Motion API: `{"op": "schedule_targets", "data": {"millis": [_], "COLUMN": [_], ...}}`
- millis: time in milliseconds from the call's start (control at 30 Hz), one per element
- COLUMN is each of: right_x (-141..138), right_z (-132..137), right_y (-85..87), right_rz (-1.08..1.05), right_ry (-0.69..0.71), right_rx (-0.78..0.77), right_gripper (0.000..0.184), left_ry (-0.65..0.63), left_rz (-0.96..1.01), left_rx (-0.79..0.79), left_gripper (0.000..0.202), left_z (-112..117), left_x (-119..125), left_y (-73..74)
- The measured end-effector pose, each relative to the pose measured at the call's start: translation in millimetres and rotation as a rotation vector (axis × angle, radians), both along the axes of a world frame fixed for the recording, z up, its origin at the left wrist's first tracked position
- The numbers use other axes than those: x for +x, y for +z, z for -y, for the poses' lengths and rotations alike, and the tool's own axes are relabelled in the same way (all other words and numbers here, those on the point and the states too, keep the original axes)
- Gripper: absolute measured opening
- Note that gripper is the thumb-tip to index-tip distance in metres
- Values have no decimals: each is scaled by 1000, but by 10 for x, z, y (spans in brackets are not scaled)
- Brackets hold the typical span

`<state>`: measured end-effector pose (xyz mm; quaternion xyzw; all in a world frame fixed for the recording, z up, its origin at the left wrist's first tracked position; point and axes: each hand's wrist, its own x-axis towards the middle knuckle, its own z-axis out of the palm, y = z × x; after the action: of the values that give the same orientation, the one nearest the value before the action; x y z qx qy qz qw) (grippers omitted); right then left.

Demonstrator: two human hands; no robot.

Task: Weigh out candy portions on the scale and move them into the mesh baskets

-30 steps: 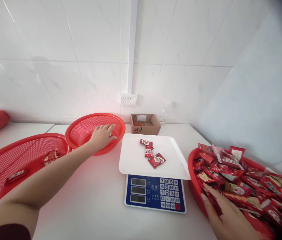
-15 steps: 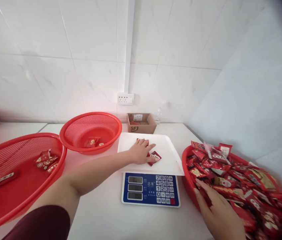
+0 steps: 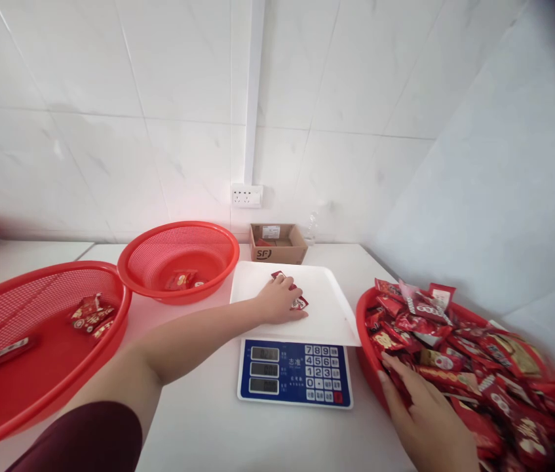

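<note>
My left hand (image 3: pixel 280 301) is over the white scale pan (image 3: pixel 324 318), its fingers curled down around red snack packets (image 3: pixel 300 303). Parts of those packets stick out past the fingers; the palm hides the rest. At the near left rim of a red basket (image 3: pixel 363 364), heaped with mixed red snack packets (image 3: pixel 459 367), rests my right hand (image 3: pixel 427 416). Its thumb and forefinger are stretched out and apart, with the thumb by the rim. Below the pan is the scale's blue keypad panel (image 3: pixel 295 372); its display digits are too faint to read surely.
Left of the scale stand a round red basket (image 3: pixel 132 278) and a larger red basket (image 3: pixel 122 292), each with a few packets inside. A small cardboard box (image 3: pixel 284 254) sits behind the pan, beside a clear bottle (image 3: pixel 312 229). A socket (image 3: pixel 246 195) is on the tiled wall.
My left hand's fingers have drawn in over the packets on the pan, and the packets have shifted closer together beneath them. My right hand stays at the basket rim.
</note>
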<state>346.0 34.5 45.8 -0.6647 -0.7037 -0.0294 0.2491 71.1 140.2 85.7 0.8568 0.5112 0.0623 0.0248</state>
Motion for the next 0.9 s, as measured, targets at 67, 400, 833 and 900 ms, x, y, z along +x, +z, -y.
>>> {"op": "schedule_targets", "data": {"millis": [67, 400, 833, 900], "right_x": [-5, -14, 11, 9], "right_z": [10, 16, 7, 7], "right_y": [7, -16, -57, -66], "right_rz": [-7, -4, -5, -8], "right_ry": [6, 20, 38, 43], "right_rx": [0, 45, 56, 52], "right_gripper": [53, 51, 53, 52], "left_ry": [4, 49, 602, 672], "left_rz": [4, 48, 147, 127], "left_rx": [18, 10, 223, 238], "left_gripper": [49, 30, 31, 37], "left_z": [-13, -42, 222, 305], "left_x": [-10, -128, -1271, -1414], "left_y": [-4, 92, 609, 597]}}
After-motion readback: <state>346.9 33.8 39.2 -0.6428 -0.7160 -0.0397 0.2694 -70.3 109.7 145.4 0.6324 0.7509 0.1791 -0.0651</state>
